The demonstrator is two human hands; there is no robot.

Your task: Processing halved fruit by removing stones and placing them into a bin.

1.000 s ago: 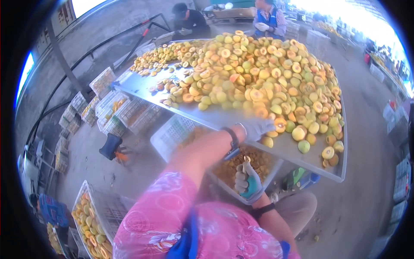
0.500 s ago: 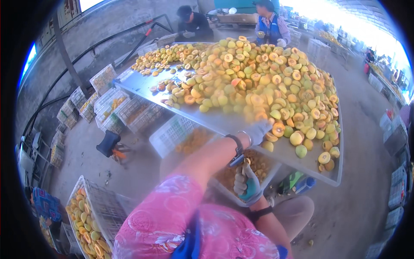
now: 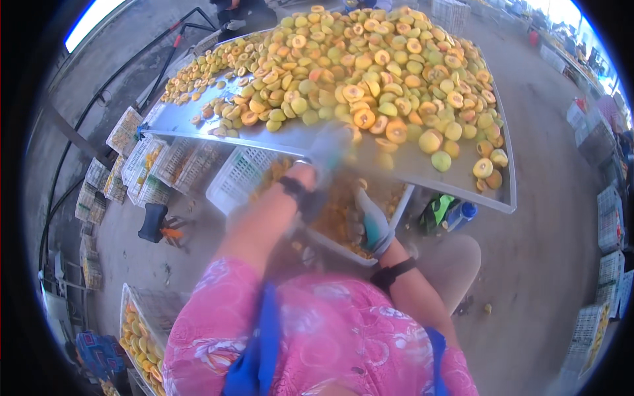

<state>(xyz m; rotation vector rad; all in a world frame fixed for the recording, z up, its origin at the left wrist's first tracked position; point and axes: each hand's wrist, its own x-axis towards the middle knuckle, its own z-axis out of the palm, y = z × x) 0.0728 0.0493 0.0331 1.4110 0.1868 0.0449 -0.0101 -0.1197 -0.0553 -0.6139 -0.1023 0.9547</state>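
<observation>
Left hand (image 3: 327, 150), gloved, is at the near edge of the metal desk (image 3: 459, 179). Badly blurred; cannot tell whether its grip is apart or together. Right hand (image 3: 375, 228), grey-and-teal glove, is lower, just off the same edge, above a tub (image 3: 347, 255) of orange-brown pieces. Its grip is clamped on a small yellowish piece (image 3: 362, 184) showing at the fingertips; too small to identify.

Fruit halves (image 3: 383, 79), yellow, green and orange, lie heaped across the desk, cut faces showing on many. A few sit apart toward the right corner.

White crate (image 3: 232, 179) stands partly under the desk, left of the tub. Blue bottle (image 3: 467, 211) on the right, near the knee. Black stool (image 3: 152, 222) on the floor, left. Another crate (image 3: 153, 298), lower left, holds more halves.
</observation>
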